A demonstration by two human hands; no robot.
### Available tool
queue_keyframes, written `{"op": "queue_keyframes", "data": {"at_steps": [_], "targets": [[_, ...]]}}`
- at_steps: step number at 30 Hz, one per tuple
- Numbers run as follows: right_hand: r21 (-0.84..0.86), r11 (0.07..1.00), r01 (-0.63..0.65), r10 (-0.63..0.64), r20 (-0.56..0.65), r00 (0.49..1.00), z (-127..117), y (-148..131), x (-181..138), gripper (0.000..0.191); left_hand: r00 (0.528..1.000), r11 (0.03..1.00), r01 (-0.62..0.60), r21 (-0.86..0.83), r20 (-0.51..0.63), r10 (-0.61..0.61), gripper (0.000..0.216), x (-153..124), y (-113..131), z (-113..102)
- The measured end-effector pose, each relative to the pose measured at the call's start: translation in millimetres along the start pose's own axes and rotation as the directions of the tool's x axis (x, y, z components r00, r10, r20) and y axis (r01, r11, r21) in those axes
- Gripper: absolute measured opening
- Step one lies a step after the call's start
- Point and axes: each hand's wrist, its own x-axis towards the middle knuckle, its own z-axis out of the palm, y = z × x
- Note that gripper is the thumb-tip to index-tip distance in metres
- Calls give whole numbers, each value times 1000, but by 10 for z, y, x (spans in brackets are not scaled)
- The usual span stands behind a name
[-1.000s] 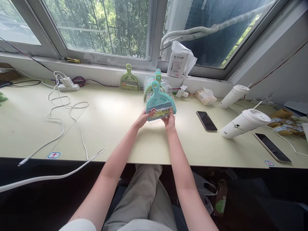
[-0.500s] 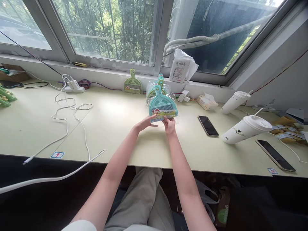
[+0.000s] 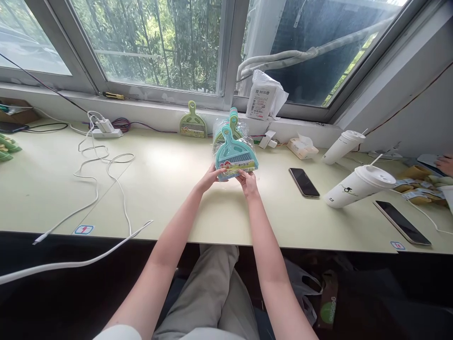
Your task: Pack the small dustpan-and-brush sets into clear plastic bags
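A turquoise dustpan and brush set [image 3: 238, 153] with a printed label is held up in front of me, tilted, handle upward. My left hand [image 3: 209, 179] is closed on its lower left corner, thumb across the front. My right hand [image 3: 248, 183] pinches the lower edge near the right, its fingers partly hidden. Close behind stands a row of similar sets in clear wrap, with a green dustpan [image 3: 234, 123] showing above the held one. To the left, a single green dustpan set [image 3: 193, 123] leans against the wall under the window.
On the right are a phone [image 3: 304, 182], a tissue pack [image 3: 302, 147], two white cups [image 3: 357, 186] and another phone [image 3: 401, 222]. White cables [image 3: 97, 179] and a power strip [image 3: 107, 133] lie on the left. A person's hand [image 3: 445, 164] shows at the right edge.
My left hand's fingers have closed round the dustpan set's lower left corner. The set stays in nearly the same place. Another person's hand has come in at the right edge.
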Motion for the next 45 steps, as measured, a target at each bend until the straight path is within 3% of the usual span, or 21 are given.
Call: {"op": "queue_keyframes", "data": {"at_steps": [6,16,45], "targets": [[-17,1000,-14,15,59,998,-45,-32,13,29,1000,1000,4,-6,23,-4,60,6,3,-19],[-17,999,-41,41,30,999,-54,-1,22,29,1000,1000,11,16,22,-11,70,16,-39,-26],[-43,997,-72,71,-5,997,-67,42,45,29,998,1000,-1,13,58,0,68,-12,-56,-52]]}}
